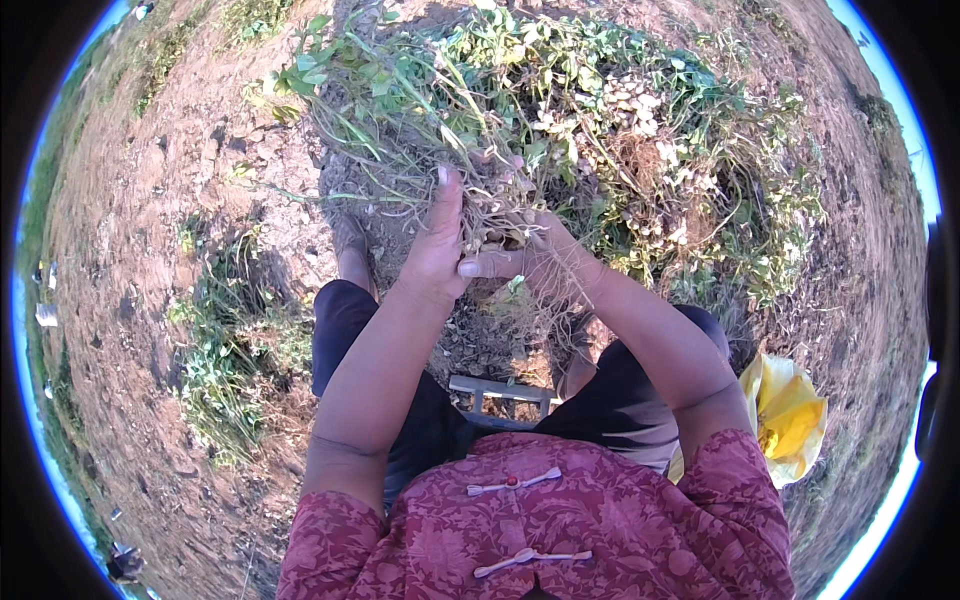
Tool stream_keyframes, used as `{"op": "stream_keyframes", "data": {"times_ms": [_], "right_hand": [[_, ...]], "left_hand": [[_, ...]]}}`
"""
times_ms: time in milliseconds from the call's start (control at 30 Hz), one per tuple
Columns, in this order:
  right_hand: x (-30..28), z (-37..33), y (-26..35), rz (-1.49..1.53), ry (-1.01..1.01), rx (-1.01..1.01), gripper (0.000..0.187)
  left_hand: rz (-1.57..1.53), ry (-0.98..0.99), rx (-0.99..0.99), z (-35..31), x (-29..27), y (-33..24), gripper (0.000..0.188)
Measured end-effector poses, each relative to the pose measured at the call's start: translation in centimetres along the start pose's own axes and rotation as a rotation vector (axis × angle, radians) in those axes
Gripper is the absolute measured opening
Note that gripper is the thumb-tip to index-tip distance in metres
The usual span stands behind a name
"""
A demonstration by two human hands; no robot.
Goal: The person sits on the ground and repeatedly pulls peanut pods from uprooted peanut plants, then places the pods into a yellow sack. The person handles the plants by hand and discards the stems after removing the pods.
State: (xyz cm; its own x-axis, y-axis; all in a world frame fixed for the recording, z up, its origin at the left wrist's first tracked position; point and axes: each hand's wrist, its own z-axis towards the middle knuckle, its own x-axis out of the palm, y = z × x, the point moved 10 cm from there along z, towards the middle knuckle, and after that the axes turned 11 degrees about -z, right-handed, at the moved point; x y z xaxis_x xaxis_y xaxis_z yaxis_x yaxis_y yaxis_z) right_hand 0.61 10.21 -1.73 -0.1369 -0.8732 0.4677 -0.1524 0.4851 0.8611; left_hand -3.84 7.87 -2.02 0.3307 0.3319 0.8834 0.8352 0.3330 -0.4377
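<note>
Head view: downward onto dry ground (125, 270), with work held up near its middle.
Plant bundle (490, 205): raised in front of the knees, roots between both hands, leafy stems slanting toward the ground's far left.
Left hand (437, 245): thumb upright against the root end, fingers hidden behind stems; impossible to tell whether closed or loose.
Right hand (520, 260): apparently gripping the roots, thumb reaching across to the left hand's heel, fine roots trailing over the wrist.
Plant pile (640, 150): beyond the right hand, toward the ground's far right, with pale pods among leaves and roots.
Smaller heap (235, 350): toward the ground's left edge, well apart from both hands.
Yellow sack (785, 415): on the ground by the right elbow, mouth apparently open.
Slatted frame (497, 390): low, between the knees.
Good handling: probably best to steady the stems with one hand, work close to the roots with the other, pull gently against tangling, and keep thumbs clear of each other.
</note>
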Motion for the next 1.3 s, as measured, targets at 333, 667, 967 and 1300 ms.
{"op": "stream_keyframes", "data": {"times_ms": [333,667,967,1300], "right_hand": [[-0.2,-1.2,0.8,-0.182,-0.095,0.066,0.044],[-2.2,0.1,0.5,-0.771,-0.006,-0.017,0.024],[-0.7,-0.4,0.1,-1.181,0.083,-0.14,0.037],[1.3,-0.5,-0.9,-0.694,0.117,-0.243,0.03]], "left_hand": [[0.032,0.151,0.114,-0.2,1.0,-1.0,0.062],[0.031,-0.079,0.192,-1.0,0.0,-2.2,0.043],[0.075,-0.106,0.196,-1.8,-0.2,-2.2,0.041],[-0.253,0.102,0.149,-1.1,-2.2,-3.1,0.037]]}}
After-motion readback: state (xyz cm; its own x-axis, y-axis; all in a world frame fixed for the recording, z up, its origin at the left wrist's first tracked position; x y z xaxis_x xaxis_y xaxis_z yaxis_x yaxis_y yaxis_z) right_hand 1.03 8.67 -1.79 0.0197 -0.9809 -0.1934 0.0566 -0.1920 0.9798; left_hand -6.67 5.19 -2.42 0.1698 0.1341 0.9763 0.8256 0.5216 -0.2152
